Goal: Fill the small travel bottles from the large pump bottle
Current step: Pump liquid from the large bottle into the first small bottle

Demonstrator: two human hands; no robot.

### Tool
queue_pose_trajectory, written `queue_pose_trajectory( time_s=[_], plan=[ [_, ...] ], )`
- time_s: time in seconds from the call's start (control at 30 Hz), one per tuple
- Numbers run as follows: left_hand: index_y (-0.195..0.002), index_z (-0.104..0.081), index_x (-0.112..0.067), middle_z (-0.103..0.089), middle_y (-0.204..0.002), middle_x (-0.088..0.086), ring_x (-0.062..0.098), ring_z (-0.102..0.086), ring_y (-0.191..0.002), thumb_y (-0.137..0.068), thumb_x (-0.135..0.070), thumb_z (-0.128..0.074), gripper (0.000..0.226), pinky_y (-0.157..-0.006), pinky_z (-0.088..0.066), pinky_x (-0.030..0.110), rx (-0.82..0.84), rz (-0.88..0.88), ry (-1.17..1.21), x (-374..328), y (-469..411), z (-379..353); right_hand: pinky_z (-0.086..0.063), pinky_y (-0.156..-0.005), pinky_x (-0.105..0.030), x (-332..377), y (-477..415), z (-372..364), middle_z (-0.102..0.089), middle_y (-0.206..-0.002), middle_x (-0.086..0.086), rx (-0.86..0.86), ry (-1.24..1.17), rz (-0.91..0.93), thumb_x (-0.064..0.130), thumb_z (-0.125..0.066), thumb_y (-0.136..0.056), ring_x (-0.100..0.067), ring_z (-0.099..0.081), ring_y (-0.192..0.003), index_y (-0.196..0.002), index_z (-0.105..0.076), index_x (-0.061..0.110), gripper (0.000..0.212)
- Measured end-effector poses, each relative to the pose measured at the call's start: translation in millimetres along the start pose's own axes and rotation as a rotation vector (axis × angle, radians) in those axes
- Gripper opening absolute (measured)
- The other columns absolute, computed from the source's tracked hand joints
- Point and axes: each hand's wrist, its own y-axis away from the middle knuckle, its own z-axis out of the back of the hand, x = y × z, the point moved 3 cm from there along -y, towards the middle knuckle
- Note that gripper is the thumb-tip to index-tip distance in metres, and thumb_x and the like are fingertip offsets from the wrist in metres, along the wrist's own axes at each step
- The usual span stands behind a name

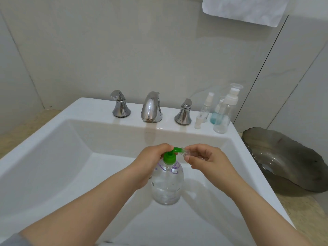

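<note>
A: Head view puts you over the white ceramic sink [53, 157], and I'll place everything from that. Your left hand [150, 162] is wrapped around the neck and pump of the large clear plastic pump bottle with the green pump head [167, 183], which stands upright over the middle of the basin.

B: And my right hand [207, 160]?

A: It's pinched shut on a small clear travel bottle [188, 153], held nearly on its side, the open mouth touching the tip of the green nozzle. Your fingers cover most of it, so I can't tell how much liquid is inside.

B: Where are the others?

A: On the sink's back ledge, at its right end, just beside the right chrome tap handle [183, 112]. You have a slim clear spray bottle with a white top [206, 107], a clear bottle with blue liquid at the bottom [215, 116], and a taller clear bottle with a white pump top [223, 118] standing closest to you. A small white cap [197, 123] sits on the ledge in front of the spray bottle.

B: Anything else near the sink?

A: The chrome spout [151, 109] is centred on the ledge, with the left chrome tap handle [120, 104] beyond it. A dark glass wavy-edged dish [284, 160] rests on the worktop [305, 219], to the right of the sink.
</note>
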Motion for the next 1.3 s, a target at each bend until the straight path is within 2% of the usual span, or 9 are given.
queue_pose_trajectory(
  time_s=[0.13, 0.3, 0.57, 0.73, 0.93, 1.03, 1.13, 1.23, 1.3],
  plan=[
    [-0.075, -0.081, -0.029, -0.076, -0.114, 0.004, 0.03, -0.062, -0.122, -0.064, -0.056, -0.056, 0.038, -0.1, -0.046, 0.04, 0.015, -0.019, -0.039, -3.7, 2.1, -3.7, -0.054, -0.084, -0.029, 0.9, -1.7, 2.0, -0.074, -0.087, 0.009, -0.017, -0.044, 0.013, 0.014, -0.069, -0.087, -0.003, -0.066, -0.085, -0.09, -0.074, 0.028, 0.016],
    [-0.077, -0.08, -0.027, -0.078, -0.107, 0.001, 0.025, -0.067, -0.114, -0.076, -0.058, -0.061, 0.037, -0.105, -0.047, 0.041, 0.03, -0.05, -0.083, -7.8, 3.2, -2.2, -0.054, -0.084, -0.03, 1.5, -3.3, 1.8, -0.074, -0.09, 0.011, -0.034, -0.065, 0.032, 0.015, -0.069, -0.087, -0.005, -0.067, -0.088, -0.091, -0.074, 0.03, 0.016],
    [-0.072, -0.081, -0.033, -0.076, -0.108, 0.001, 0.027, -0.066, -0.115, -0.062, -0.064, -0.063, 0.037, -0.109, -0.046, 0.044, 0.034, -0.04, -0.082, -5.3, 0.5, -3.4, -0.054, -0.084, -0.029, 1.1, -3.3, 1.9, -0.074, -0.091, 0.009, -0.035, -0.06, 0.038, 0.014, -0.069, -0.087, -0.007, -0.067, -0.089, -0.093, -0.074, 0.027, 0.015],
    [-0.073, -0.081, -0.029, -0.077, -0.108, 0.002, 0.023, -0.066, -0.101, -0.062, -0.058, -0.066, 0.035, -0.091, -0.046, 0.036, 0.041, -0.04, -0.035, -4.9, 2.6, -3.9, -0.053, -0.082, -0.027, 0.0, -3.4, 1.7, -0.074, -0.09, 0.01, -0.032, -0.059, 0.036, 0.013, -0.069, -0.087, -0.005, -0.067, -0.087, -0.092, -0.074, 0.027, 0.016],
    [-0.083, -0.082, -0.02, -0.076, -0.113, 0.008, 0.032, -0.065, -0.118, -0.061, -0.048, -0.068, 0.038, -0.107, -0.046, 0.045, 0.001, -0.057, -0.015, -2.9, -0.8, -2.9, -0.054, -0.083, -0.027, -2.3, -2.7, 0.6, -0.074, -0.088, 0.009, -0.022, -0.022, 0.014, 0.015, -0.069, -0.087, -0.002, -0.066, -0.084, -0.09, -0.074, 0.028, 0.014],
    [-0.091, -0.081, -0.017, -0.076, -0.113, 0.011, 0.035, -0.065, -0.118, -0.061, -0.047, -0.07, 0.044, -0.104, -0.048, 0.044, 0.009, -0.05, -0.003, -2.2, -1.6, -2.4, -0.054, -0.082, -0.027, -2.6, -2.4, 0.1, -0.073, -0.085, 0.012, -0.021, -0.017, 0.011, 0.015, -0.069, -0.087, 0.0, -0.065, -0.082, -0.09, -0.074, 0.029, 0.014],
    [-0.085, -0.082, -0.024, -0.076, -0.112, 0.006, 0.029, -0.067, -0.112, -0.074, -0.05, -0.072, 0.03, -0.101, -0.048, 0.038, -0.006, -0.077, -0.037, -2.1, 0.9, -3.5, -0.053, -0.082, -0.027, -3.3, -2.7, 1.4, -0.073, -0.084, 0.015, -0.03, -0.022, 0.01, 0.015, -0.069, -0.087, 0.001, -0.064, -0.082, -0.09, -0.074, 0.028, 0.014],
    [-0.091, -0.079, -0.023, -0.075, -0.112, 0.004, 0.021, -0.065, -0.097, -0.094, -0.04, -0.064, 0.024, -0.086, -0.045, 0.031, -0.018, -0.092, -0.053, -2.3, 3.5, -4.9, -0.051, -0.081, -0.025, -3.3, -3.8, 2.5, -0.073, -0.084, 0.016, -0.038, -0.024, 0.017, 0.014, -0.069, -0.087, 0.002, -0.064, -0.082, -0.09, -0.074, 0.028, 0.015],
    [-0.092, -0.079, -0.024, -0.075, -0.112, 0.003, 0.021, -0.066, -0.105, -0.094, -0.042, -0.063, 0.025, -0.091, -0.046, 0.033, -0.006, -0.093, -0.061, -3.8, 4.8, -5.0, -0.051, -0.081, -0.025, -2.5, -4.2, 2.4, -0.073, -0.085, 0.016, -0.039, -0.03, 0.024, 0.014, -0.069, -0.087, 0.002, -0.064, -0.083, -0.089, -0.074, 0.029, 0.016]
  ],
)
